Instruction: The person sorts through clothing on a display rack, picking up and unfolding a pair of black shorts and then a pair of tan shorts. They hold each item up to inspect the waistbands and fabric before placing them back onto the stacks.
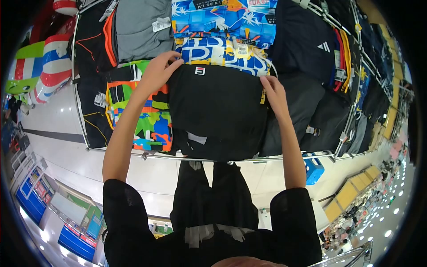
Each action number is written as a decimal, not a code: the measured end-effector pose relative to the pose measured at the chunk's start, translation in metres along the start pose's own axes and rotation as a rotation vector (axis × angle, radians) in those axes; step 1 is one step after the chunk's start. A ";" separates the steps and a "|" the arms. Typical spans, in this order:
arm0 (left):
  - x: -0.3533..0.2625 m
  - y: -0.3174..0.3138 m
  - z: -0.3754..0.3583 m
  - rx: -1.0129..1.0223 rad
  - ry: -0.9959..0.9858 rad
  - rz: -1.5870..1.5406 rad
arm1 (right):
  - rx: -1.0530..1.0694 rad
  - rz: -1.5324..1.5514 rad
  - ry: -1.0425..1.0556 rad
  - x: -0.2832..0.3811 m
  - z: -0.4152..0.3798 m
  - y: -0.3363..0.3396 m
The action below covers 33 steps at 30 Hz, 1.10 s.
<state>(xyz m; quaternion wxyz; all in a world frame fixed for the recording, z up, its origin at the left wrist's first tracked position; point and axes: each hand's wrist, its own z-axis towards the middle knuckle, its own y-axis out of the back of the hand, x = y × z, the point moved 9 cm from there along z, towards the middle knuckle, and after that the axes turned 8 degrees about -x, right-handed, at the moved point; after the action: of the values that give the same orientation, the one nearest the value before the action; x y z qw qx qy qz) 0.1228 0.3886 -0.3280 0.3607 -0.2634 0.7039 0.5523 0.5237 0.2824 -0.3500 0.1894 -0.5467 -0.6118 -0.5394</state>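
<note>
A black folded garment (218,102) with a small white and red logo patch lies at the front middle of the display. My left hand (161,69) is at its upper left corner, fingers bent and pressed close to the cloth. At the upper right corner, my right hand (273,91) has its thumb and fingers together on the edge. Just behind lies a blue, white and yellow patterned garment (213,51) with a tag. Farther back is a blue printed garment (222,18). A multicoloured garment (151,122) is on the left, beside a dark grey one (291,111) on the right.
A metal rail (187,157) runs along the display's front edge, near my body. Grey cloth (138,31) and navy cloth (298,40) lie at the back. Striped inflatables (58,58) are at the far left. A blue plastic item (313,170) is below the rail.
</note>
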 end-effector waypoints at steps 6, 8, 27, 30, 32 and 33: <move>0.028 -0.037 0.016 0.425 0.076 -0.233 | 0.150 -0.012 -0.189 -0.030 0.027 -0.033; 0.030 -0.030 0.013 0.395 0.121 -0.241 | 0.221 -0.039 -0.174 -0.034 0.030 -0.040; 0.038 -0.017 -0.009 0.185 0.312 -0.154 | -0.083 0.788 -0.434 -0.054 0.008 -0.031; 0.052 -0.023 -0.004 0.177 0.370 -0.431 | -0.144 0.644 -0.327 -0.084 0.020 -0.021; 0.068 -0.025 -0.003 0.101 0.404 -0.624 | -0.166 0.601 -0.384 -0.066 0.011 -0.019; 0.068 -0.023 -0.005 0.034 0.446 -0.609 | -0.177 0.584 -0.414 -0.059 0.006 -0.018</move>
<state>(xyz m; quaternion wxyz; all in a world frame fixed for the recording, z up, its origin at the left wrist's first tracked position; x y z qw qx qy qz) 0.0985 0.3800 -0.3956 0.3504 -0.5683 0.6637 0.3373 0.5300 0.2633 -0.4090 0.1594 -0.8102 -0.4063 -0.3913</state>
